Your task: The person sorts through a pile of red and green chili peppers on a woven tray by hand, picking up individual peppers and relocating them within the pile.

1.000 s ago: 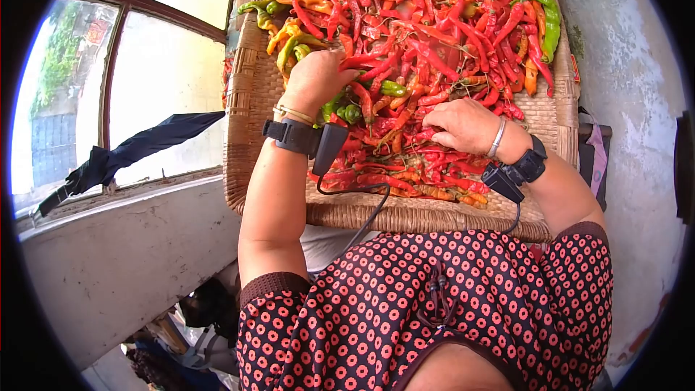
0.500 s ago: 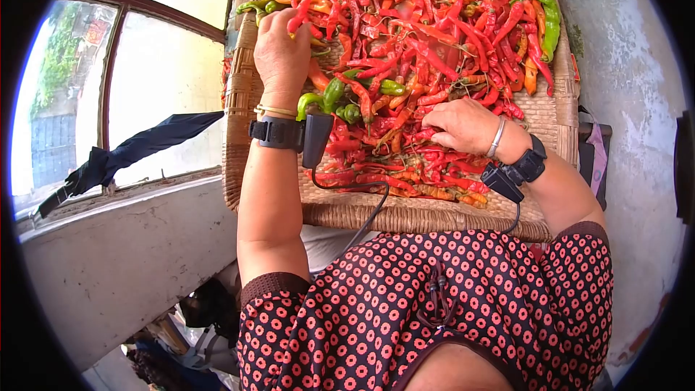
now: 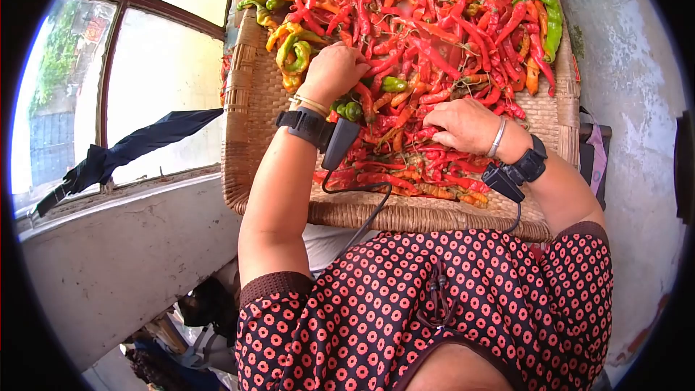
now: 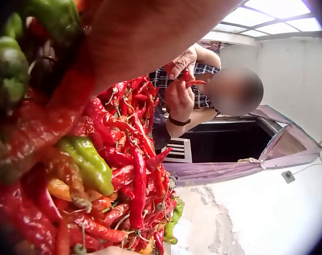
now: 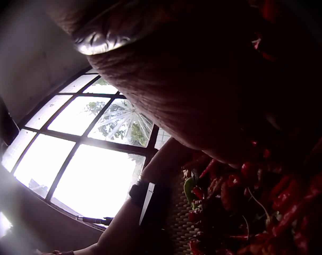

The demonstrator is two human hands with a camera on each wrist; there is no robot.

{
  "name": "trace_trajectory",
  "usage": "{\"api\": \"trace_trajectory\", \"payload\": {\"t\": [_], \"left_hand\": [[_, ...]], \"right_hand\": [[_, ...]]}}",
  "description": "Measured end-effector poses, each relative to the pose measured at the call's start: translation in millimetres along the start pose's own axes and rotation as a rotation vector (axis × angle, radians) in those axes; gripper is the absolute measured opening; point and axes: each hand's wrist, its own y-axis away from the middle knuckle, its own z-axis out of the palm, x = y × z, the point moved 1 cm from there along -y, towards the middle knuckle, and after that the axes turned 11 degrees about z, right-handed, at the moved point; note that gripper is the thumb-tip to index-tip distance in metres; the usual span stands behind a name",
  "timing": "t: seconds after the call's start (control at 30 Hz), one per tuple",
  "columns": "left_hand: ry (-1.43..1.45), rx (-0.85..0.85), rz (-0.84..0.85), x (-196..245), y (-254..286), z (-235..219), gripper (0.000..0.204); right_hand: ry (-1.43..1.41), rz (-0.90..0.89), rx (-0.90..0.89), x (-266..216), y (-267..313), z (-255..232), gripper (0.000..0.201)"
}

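A heap of mostly red chili peppers covers a woven tray in front of me. My left hand reaches into the left side of the heap, knuckles up. Its fingertips are down among red chilies, and I cannot tell whether they pinch one. Just right of that hand lies a green pepper; a darker green one sits under the wrist. In the left wrist view, a pale green pepper lies among red ones. My right hand rests on red chilies at the right, fingers loosely bent.
Yellow-green peppers gather along the tray's left side, and a long green pepper lies at far right. Another person's hands hold a red chili across from me. A folded umbrella leans by the window.
My left hand carried a red chili up and left toward the yellow-green peppers, then came back right to the red heap without it. The right hand has stayed in place.
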Motion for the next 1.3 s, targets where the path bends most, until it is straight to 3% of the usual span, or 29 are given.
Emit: {"api": "trace_trajectory", "payload": {"t": [0.13, 0.2, 0.3, 0.4, 0.43, 0.5, 0.53, 0.57, 0.63, 0.7, 0.77, 0.87, 1.13, 1.23, 1.3], "left_hand": [[0.102, -0.039, -0.018, -1.7, 0.3, -4.6, 0.019], [0.169, 0.191, 0.036, -1.7, 5.7, -14.6, 0.018], [0.440, 0.387, -0.237, -5.8, 8.8, -37.7, 0.017], [0.312, 0.725, -0.320, -21.9, 12.7, -49.9, 0.015], [0.424, 0.769, -0.387, -33.9, 11.8, -47.8, 0.015], [0.411, 0.926, -0.409, -48.5, 15.0, -47.7, 0.018], [0.418, 1.014, -0.337, -52.7, 15.8, -50.1, 0.022], [0.418, 1.014, -0.338, -53.9, 16.3, -47.3, 0.022], [-0.404, 1.024, -0.303, -14.7, 18.5, -65.4, 0.028], [-0.274, 0.772, -0.182, -6.3, 15.8, -58.3, 0.019], [-0.145, 0.323, -0.214, 1.2, 6.4, -46.0, 0.021], [-0.204, 0.103, -0.202, 1.6, 4.1, -17.2, 0.026], [-0.073, 0.112, -0.218, -9.0, 3.9, 1.2, 0.022], [0.003, 0.240, -0.170, -12.0, 4.8, -3.1, 0.021], [0.305, 0.344, -0.282, -13.8, 2.5, -15.1, 0.020]], "right_hand": [[0.003, -0.005, 0.011, 1.5, 0.1, 1.6, 0.017], [0.004, 0.002, 0.005, 1.8, -0.2, 2.5, 0.017], [-0.010, -0.004, 0.008, 1.8, -0.1, 1.8, 0.016], [-0.004, 0.004, 0.004, 2.5, -0.8, 2.7, 0.017], [-0.005, 0.003, 0.003, 2.6, -1.1, 2.8, 0.017], [-0.004, -0.001, 0.003, 3.1, -0.8, 3.0, 0.017], [-0.004, -0.001, 0.003, 3.0, -1.0, 2.7, 0.017], [0.007, 0.003, -0.003, 2.8, -1.0, 2.6, 0.017], [0.018, 0.004, -0.008, 2.0, -0.9, 3.2, 0.017], [-0.001, -0.004, 0.015, 2.5, -0.2, 4.4, 0.017], [0.003, -0.009, 0.014, 2.2, -0.4, 4.0, 0.017], [0.004, -0.015, 0.015, 1.9, -0.1, 3.9, 0.017], [0.003, -0.020, 0.014, 2.7, -0.8, 5.3, 0.017], [0.012, 0.001, -0.004, 2.1, -0.5, 4.7, 0.017], [0.004, 0.002, -0.006, 1.7, -0.6, 4.0, 0.017]]}}
